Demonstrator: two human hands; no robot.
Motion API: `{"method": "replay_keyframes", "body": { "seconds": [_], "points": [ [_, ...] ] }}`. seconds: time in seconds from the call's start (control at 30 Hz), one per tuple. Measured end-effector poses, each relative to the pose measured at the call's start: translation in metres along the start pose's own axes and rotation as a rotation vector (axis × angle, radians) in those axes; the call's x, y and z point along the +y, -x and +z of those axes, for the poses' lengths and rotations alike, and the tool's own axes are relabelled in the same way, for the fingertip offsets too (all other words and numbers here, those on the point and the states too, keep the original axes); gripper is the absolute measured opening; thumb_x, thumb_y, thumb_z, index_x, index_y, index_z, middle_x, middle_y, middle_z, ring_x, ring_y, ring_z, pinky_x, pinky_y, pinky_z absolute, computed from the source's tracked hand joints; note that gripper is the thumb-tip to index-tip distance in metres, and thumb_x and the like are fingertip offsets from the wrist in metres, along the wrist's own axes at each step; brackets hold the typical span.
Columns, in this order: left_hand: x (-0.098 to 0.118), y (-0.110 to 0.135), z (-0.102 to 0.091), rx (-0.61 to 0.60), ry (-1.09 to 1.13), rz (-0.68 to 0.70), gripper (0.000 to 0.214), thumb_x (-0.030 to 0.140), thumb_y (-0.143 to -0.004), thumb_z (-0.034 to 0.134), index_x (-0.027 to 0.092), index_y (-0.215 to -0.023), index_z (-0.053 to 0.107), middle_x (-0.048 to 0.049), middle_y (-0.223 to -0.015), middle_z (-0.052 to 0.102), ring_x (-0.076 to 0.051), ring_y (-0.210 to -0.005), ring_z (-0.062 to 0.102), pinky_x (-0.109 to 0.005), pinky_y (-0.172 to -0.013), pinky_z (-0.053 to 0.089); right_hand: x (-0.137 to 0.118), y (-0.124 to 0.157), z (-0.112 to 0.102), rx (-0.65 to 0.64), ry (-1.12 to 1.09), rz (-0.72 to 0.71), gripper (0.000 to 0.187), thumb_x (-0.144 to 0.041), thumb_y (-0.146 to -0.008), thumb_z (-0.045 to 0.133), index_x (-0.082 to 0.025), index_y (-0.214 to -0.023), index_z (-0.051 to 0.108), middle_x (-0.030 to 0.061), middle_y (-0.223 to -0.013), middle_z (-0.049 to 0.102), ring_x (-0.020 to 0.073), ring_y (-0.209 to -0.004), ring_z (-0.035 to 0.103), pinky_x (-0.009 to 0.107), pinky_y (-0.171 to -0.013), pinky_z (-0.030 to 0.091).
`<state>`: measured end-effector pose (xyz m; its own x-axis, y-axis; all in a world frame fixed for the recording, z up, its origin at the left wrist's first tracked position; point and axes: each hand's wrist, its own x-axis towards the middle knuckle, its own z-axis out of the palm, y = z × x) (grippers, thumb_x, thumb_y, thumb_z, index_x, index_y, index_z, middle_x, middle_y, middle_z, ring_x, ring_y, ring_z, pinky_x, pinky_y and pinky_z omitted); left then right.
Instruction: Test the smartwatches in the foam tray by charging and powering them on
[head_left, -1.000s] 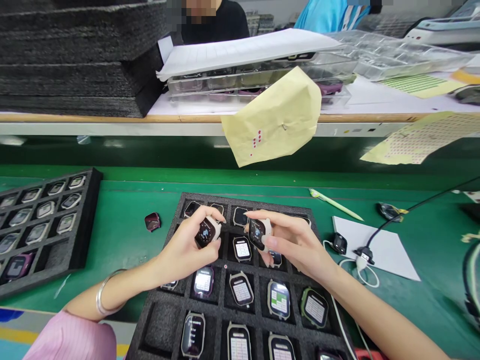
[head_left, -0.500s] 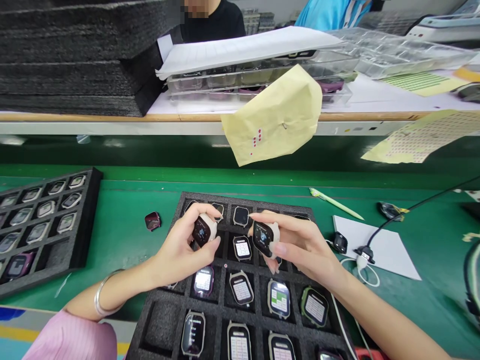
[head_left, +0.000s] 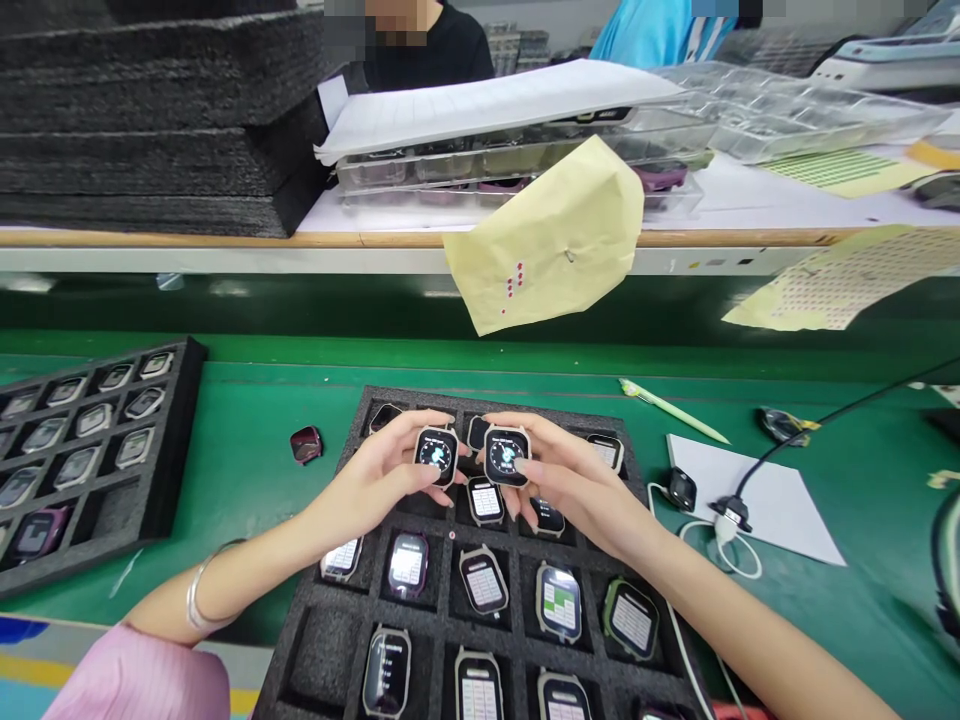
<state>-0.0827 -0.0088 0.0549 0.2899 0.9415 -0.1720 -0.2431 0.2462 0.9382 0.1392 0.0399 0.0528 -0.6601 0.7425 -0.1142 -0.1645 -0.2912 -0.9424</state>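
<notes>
My left hand (head_left: pixel 390 465) grips a smartwatch body without a strap, the left watch (head_left: pixel 435 452), its lit dial turned up to me. In my right hand (head_left: pixel 566 465) is a matching right watch (head_left: pixel 504 455), held beside the first with the thumb on its screen. Both are above a black foam tray (head_left: pixel 442 610) whose pockets hold several watch bodies. Some of those show white grid screens, such as the middle watch (head_left: pixel 484 580); a green-cased watch (head_left: pixel 630 618) lies at the right. One pocket at the lower left holds no watch.
A second foam tray (head_left: pixel 176 450) with watches stands at left, near a loose dark red watch (head_left: pixel 306 444). To the right lie a green pen (head_left: pixel 675 411), white paper (head_left: pixel 780 500) and a cable. Stacked foam (head_left: pixel 150 120) and clear plastic trays (head_left: pixel 412 170) occupy the shelf; people sit beyond.
Both watches have been turned from a sideways tilt to face me, and my hands have come closer together. The loose dark red watch and the trays stay put.
</notes>
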Motion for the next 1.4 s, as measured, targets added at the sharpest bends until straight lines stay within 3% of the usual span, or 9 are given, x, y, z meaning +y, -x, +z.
{"method": "replay_keyframes", "body": {
  "seconds": [0.2, 0.47, 0.63, 0.73, 0.93, 1.07, 1.23, 1.4],
  "points": [
    [-0.0021, -0.0013, -0.0031, 0.018, 0.042, -0.013, 0.041, 0.012, -0.081, 0.058, 0.02, -0.121, 0.055, -0.01, -0.112, 0.067, -0.024, -0.1, 0.065, -0.037, -0.078, 0.059, 0.0033, 0.0021, -0.0005, 0.045, 0.006, 0.004, 0.036, -0.025, -0.088, 0.063, -0.02, -0.123, 0.057, 0.0048, -0.086, 0.067, 0.015, -0.055, 0.067, 0.02, -0.038, 0.051],
    [0.0014, -0.0034, 0.0002, 0.026, 0.008, -0.043, 0.034, 0.014, -0.079, 0.06, 0.018, -0.113, 0.059, -0.008, -0.097, 0.068, -0.021, -0.087, 0.066, -0.039, -0.076, 0.059, 0.0064, 0.0026, -0.0008, 0.052, 0.004, -0.02, 0.036, -0.024, -0.089, 0.062, -0.02, -0.125, 0.059, 0.0057, -0.081, 0.071, 0.019, -0.057, 0.071, 0.022, -0.041, 0.055],
    [0.0011, -0.0032, 0.0013, 0.015, -0.012, -0.043, 0.034, 0.017, -0.079, 0.06, 0.018, -0.113, 0.057, -0.008, -0.097, 0.066, -0.022, -0.091, 0.065, -0.04, -0.077, 0.058, 0.0079, 0.0037, -0.0002, 0.066, 0.006, -0.026, 0.035, -0.024, -0.09, 0.063, -0.019, -0.124, 0.059, 0.0047, -0.078, 0.071, 0.019, -0.056, 0.071, 0.023, -0.042, 0.055],
    [-0.0009, -0.0031, 0.0014, 0.017, -0.049, -0.035, 0.036, 0.016, -0.079, 0.061, 0.019, -0.113, 0.054, -0.0062, -0.098, 0.063, -0.022, -0.091, 0.065, -0.035, -0.073, 0.056, 0.0055, 0.004, 0.0014, 0.04, 0.011, -0.044, 0.036, -0.023, -0.089, 0.065, -0.02, -0.125, 0.059, 0.0068, -0.087, 0.072, 0.0185, -0.061, 0.071, 0.023, -0.044, 0.056],
    [-0.0048, -0.0029, -0.0001, 0.083, -0.263, 0.037, 0.03, 0.015, -0.079, 0.064, 0.019, -0.107, 0.053, 0.0044, -0.077, 0.048, -0.009, -0.063, 0.047, -0.023, -0.06, 0.041, 0.0032, 0.0033, 0.004, -0.028, -0.052, -0.061, 0.031, -0.024, -0.088, 0.067, -0.022, -0.119, 0.063, 0.0097, -0.106, 0.07, 0.0165, -0.066, 0.07, 0.024, -0.049, 0.057],
    [-0.0039, -0.0001, -0.0008, 0.056, -0.343, 0.013, 0.025, 0.014, -0.08, 0.06, 0.018, -0.104, 0.054, 0.0046, -0.075, 0.045, -0.01, -0.061, 0.042, -0.023, -0.058, 0.037, 0.0056, 0.0044, 0.0025, -0.042, -0.033, -0.038, 0.025, -0.022, -0.085, 0.072, -0.021, -0.11, 0.07, 0.006, -0.098, 0.07, 0.0134, -0.059, 0.069, 0.023, -0.051, 0.057],
    [-0.003, 0.0034, 0.0013, 0.065, -0.365, 0.047, 0.028, 0.016, -0.079, 0.06, 0.019, -0.107, 0.054, 0.0039, -0.077, 0.046, -0.011, -0.064, 0.042, -0.023, -0.06, 0.036, 0.0068, 0.0066, 0.0015, -0.06, -0.016, -0.04, 0.035, -0.026, -0.084, 0.074, -0.019, -0.118, 0.066, 0.0007, -0.071, 0.069, 0.0148, -0.056, 0.068, 0.024, -0.052, 0.056],
    [-0.0055, 0.0044, 0.0027, 0.042, -0.357, 0.078, 0.031, 0.017, -0.081, 0.061, 0.02, -0.111, 0.054, 0.0017, -0.08, 0.049, -0.013, -0.072, 0.047, -0.024, -0.064, 0.04, 0.0082, 0.007, 0.0016, -0.072, -0.046, -0.031, 0.041, -0.027, -0.085, 0.074, -0.019, -0.123, 0.063, 0.0015, -0.07, 0.071, 0.0156, -0.058, 0.068, 0.023, -0.051, 0.054]
  ]
}}
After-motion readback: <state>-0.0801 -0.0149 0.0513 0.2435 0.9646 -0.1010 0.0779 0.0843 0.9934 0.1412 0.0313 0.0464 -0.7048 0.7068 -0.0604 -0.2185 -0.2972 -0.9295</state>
